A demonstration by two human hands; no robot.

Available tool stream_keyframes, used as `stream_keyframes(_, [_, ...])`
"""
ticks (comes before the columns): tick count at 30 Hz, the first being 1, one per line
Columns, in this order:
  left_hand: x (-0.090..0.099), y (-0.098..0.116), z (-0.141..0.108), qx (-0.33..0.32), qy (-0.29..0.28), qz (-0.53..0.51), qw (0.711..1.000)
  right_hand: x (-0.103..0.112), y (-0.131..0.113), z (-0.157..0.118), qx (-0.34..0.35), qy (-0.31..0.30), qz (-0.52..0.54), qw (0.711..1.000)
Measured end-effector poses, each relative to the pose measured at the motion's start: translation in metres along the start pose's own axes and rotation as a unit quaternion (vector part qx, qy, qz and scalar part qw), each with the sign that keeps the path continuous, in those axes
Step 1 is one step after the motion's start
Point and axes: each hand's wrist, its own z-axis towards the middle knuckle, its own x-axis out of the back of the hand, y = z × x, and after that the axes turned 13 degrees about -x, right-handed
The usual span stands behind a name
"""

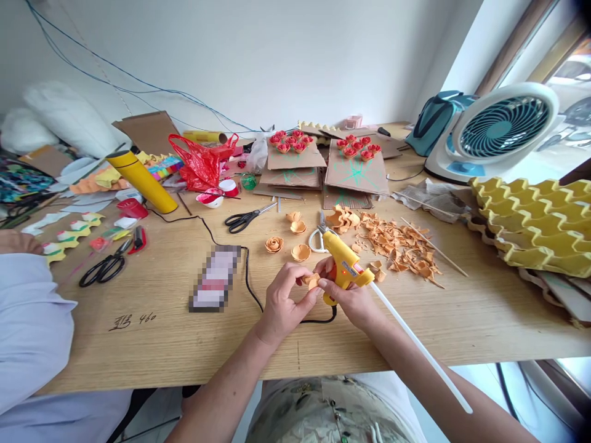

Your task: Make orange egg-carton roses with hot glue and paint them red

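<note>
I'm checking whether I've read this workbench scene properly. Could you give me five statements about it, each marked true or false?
1. The right hand holds a yellow glue gun. True.
2. The left hand holds nothing. False: it holds a small orange petal piece.
3. Red flowers sit on brown cardboard. True.
4. The white fan stands on the person's left. False: it stands on the person's right, behind the yellow egg trays.
5. Orange scraps lie to the right of the glue gun. True.
</note>
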Motion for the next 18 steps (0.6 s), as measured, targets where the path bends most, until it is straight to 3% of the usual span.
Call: stream_keyframes(18, [-0.0001, 0.0007, 0.0015, -0.005, 0.000, -0.009, 1.000, -0.0004, -0.0020, -0.0009, 0.000, -0.003, -0.008, 1.000])
